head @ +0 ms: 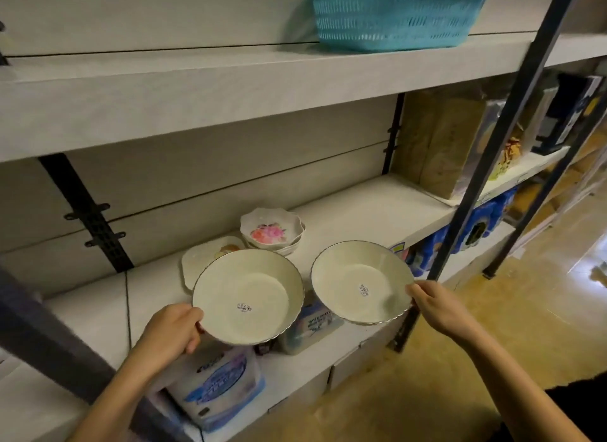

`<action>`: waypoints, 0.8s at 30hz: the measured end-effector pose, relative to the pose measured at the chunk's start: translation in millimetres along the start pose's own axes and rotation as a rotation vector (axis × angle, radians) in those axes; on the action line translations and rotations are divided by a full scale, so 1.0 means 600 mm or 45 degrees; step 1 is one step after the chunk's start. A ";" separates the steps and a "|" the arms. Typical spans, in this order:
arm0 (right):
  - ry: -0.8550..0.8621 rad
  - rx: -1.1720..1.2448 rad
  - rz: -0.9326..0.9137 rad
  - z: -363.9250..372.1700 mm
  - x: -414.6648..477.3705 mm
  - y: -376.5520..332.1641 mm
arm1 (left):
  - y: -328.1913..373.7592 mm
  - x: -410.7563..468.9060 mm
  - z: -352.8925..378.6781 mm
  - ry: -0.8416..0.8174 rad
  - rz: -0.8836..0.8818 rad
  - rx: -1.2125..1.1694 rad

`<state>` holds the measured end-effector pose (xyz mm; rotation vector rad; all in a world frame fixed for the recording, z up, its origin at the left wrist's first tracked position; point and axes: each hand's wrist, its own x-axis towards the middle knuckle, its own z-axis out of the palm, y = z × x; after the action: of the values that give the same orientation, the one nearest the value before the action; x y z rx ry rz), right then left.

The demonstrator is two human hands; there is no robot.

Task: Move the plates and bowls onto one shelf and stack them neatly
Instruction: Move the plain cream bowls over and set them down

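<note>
1. Cream round deep plate with a scalloped dark-edged rim point(246, 297): held at the near edge of the white middle shelf point(361, 205), left side. A second plate of the same kind point(361, 282) is just right of it; their rims are close but apart.
2. Left hand point(170, 330): thumb over the first plate's near-left rim, fingers curled beneath.
3. Right hand point(437, 307): pinches the second plate's right rim, thumb on top.
4. On the shelf behind: stack of white petal-edged bowls with pink flower print point(271, 233); left of it a flat white plate point(200, 260), partly hidden by the first plate.
5. Around: teal plastic basket point(394, 17) on the shelf above, blue-and-white tissue packs point(220, 385) below, dark metal upright point(492, 145) right of the second plate.
6. Both plates face open side up, near level; being round they have no long axis. A barcode sticker sits in each well.
</note>
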<state>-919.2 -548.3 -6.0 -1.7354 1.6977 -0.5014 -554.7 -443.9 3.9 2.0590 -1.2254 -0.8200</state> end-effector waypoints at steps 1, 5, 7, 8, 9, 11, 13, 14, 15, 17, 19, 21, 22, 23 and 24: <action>-0.010 0.002 -0.025 -0.005 0.026 -0.001 | 0.008 0.016 0.005 0.008 -0.012 -0.014; -0.034 0.007 -0.088 -0.022 0.123 0.000 | 0.038 0.070 0.024 0.040 -0.051 -0.072; -0.052 0.002 -0.092 -0.027 0.169 0.001 | 0.054 0.089 0.030 0.048 -0.072 -0.082; -0.069 0.013 -0.096 -0.029 0.192 0.002 | 0.063 0.099 0.032 0.056 -0.082 -0.088; -0.089 0.017 -0.102 -0.031 0.215 0.002 | 0.071 0.108 0.034 0.066 -0.096 -0.089; -0.114 -0.017 -0.120 -0.030 0.265 0.004 | 0.086 0.126 0.042 0.092 -0.133 -0.078; -0.127 -0.075 -0.142 -0.025 0.318 0.005 | 0.098 0.145 0.052 0.130 -0.183 -0.083; -0.134 -0.104 -0.150 -0.022 0.344 0.006 | 0.104 0.153 0.057 0.153 -0.209 -0.092; -0.142 -0.129 -0.158 -0.019 0.369 0.006 | 0.110 0.161 0.064 0.177 -0.234 -0.100; -0.161 -0.168 -0.189 -0.016 0.418 0.008 | 0.123 0.174 0.078 0.212 -0.267 -0.120; -0.195 -0.194 -0.222 -0.016 0.458 0.010 | 0.135 0.184 0.093 0.239 -0.295 -0.132; -0.249 -0.218 -0.248 -0.017 0.497 0.008 | 0.148 0.196 0.106 0.279 -0.338 -0.158; -0.280 -0.227 -0.254 -0.017 0.516 0.008 | 0.155 0.203 0.113 0.302 -0.363 -0.185; -0.310 -0.234 -0.262 -0.016 0.535 0.006 | 0.162 0.209 0.119 0.325 -0.380 -0.197; -0.340 -0.234 -0.270 -0.015 0.551 0.005 | 0.169 0.213 0.127 0.342 -0.388 -0.199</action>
<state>-898.3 -874.6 -57.2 -2.0270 1.4163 -0.1959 -617.0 -613.0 6.3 2.1700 -0.6925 -0.7173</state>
